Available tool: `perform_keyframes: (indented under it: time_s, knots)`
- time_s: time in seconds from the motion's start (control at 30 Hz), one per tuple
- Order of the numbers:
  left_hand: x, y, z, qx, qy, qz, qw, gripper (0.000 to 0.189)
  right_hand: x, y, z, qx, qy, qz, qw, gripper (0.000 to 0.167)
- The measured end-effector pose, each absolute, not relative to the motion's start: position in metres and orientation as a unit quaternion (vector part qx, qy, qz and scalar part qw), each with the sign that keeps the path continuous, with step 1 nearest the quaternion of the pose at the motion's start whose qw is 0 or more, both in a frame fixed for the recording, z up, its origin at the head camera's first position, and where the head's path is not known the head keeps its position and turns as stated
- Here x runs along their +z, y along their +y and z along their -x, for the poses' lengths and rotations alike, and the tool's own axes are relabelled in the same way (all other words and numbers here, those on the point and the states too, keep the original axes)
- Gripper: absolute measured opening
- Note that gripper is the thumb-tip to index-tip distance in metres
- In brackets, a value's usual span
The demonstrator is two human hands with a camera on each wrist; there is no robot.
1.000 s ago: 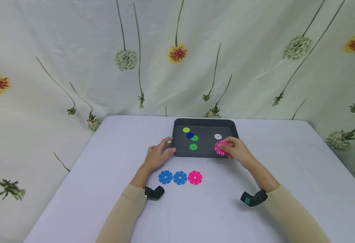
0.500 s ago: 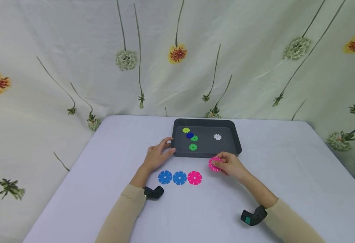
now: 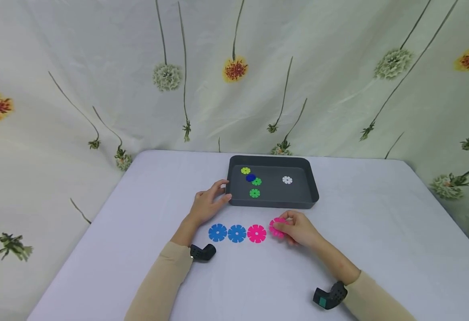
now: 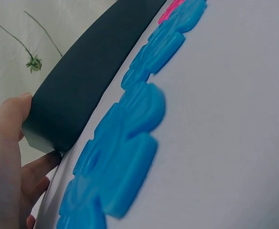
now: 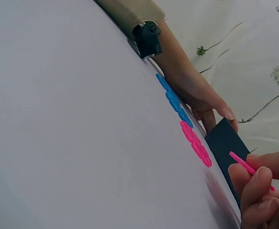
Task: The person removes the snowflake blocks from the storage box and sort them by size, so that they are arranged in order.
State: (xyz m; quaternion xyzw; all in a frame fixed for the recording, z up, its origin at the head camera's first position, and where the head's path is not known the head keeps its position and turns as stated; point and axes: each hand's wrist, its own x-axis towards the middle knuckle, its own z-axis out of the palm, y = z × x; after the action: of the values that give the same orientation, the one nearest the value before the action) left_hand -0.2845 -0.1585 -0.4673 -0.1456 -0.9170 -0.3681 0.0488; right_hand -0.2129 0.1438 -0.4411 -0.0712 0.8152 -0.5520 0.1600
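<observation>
My right hand [image 3: 300,228] pinches a pink flower-shaped disc [image 3: 276,227] between thumb and fingers. In the right wrist view this disc [image 5: 248,165] appears edge-on, raised above the cloth. Just left of it, a flat pink disc [image 3: 256,233] lies at the right end of a row. Two blue notched discs [image 3: 236,233] continue the row leftward. My left hand [image 3: 206,205] touches the left end of the dark grey tray [image 3: 274,203] with thumb and fingers. The left wrist view shows the fingers at the tray's corner [image 4: 53,124]; some fingertips are hidden there.
Inside the tray lie a yellow disc [image 3: 245,170], a dark blue disc [image 3: 250,178] overlapping a green one [image 3: 257,182], another green disc [image 3: 254,193] and a white disc [image 3: 287,180]. A white cloth [image 3: 138,214] covers the table. Flower-printed fabric [image 3: 331,89] hangs behind.
My right hand has brought the pink disc out from over the tray, toward me and left, to the right end of the row. The left hand stays at the tray.
</observation>
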Motion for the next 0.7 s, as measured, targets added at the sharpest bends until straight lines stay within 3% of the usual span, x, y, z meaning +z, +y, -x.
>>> perform_keyframes:
  time_s: [0.37,0.7]
  knots:
    - [-0.471,-0.159,0.288,-0.371,-0.916,0.143,0.049,0.058,-0.449,0.136,0.208,-0.538,0.825,0.064,0.161,0.023]
    - [-0.471,-0.158,0.289,-0.375,-0.915,0.143,0.046,0.057,-0.449,0.129,0.201,-0.503,0.855,0.024,0.126,0.021]
